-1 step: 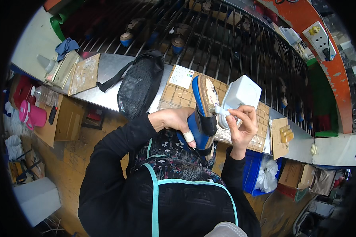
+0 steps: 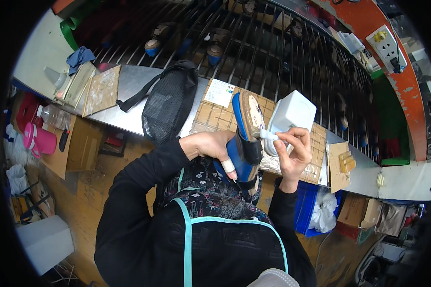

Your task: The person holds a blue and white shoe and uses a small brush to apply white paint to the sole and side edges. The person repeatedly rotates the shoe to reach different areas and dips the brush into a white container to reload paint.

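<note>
My left hand (image 2: 210, 145) is wrapped round a blue shoe (image 2: 239, 115), its thumb bound with pale tape. The shoe has a black strap (image 2: 252, 152) across it, and its brown-edged sole side faces right, toe end pointing away from me. In a pinch of thumb and fingers, my right hand (image 2: 296, 152) holds a small white piece (image 2: 268, 135) with a pale tip. That tip meets or nearly meets the sole edge near the strap. Just behind my right fingers is a white plastic tub (image 2: 296, 112). My left fingers are mostly hidden behind the shoe.
A taped cardboard sheet (image 2: 210, 122) covers the bench in front of me, with a printed paper (image 2: 220, 92) on it. A black mesh bag (image 2: 170, 105) lies left. Beyond, metal rollers (image 2: 268, 48) carry several shoes. A blue crate (image 2: 301, 208) with plastic bags stands below right.
</note>
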`<act>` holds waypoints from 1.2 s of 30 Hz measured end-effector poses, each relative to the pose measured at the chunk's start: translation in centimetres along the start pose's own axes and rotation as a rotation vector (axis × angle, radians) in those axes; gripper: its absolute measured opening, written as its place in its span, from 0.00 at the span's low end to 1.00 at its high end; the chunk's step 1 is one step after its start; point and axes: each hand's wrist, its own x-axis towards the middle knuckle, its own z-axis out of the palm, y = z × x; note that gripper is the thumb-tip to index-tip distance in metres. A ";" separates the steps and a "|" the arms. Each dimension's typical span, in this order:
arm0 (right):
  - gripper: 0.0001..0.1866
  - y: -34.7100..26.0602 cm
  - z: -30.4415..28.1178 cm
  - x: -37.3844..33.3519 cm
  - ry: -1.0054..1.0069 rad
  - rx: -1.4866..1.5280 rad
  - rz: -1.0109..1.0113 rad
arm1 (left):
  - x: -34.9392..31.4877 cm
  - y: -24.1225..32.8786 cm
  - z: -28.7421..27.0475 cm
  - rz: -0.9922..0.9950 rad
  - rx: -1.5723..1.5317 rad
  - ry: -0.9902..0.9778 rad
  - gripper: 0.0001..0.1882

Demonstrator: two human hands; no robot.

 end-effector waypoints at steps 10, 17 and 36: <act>0.09 0.9 -0.8 1.0 -0.044 0.035 0.007 | 0.4 -0.5 0.6 -0.041 -0.063 -0.067 0.37; 0.08 0.2 -0.4 1.7 -0.046 -0.020 0.057 | 0.2 -0.8 1.0 -0.017 0.029 -0.021 0.40; 0.08 1.5 -0.3 0.6 -0.040 0.070 0.085 | 0.7 -2.6 0.5 0.119 0.096 -0.171 0.33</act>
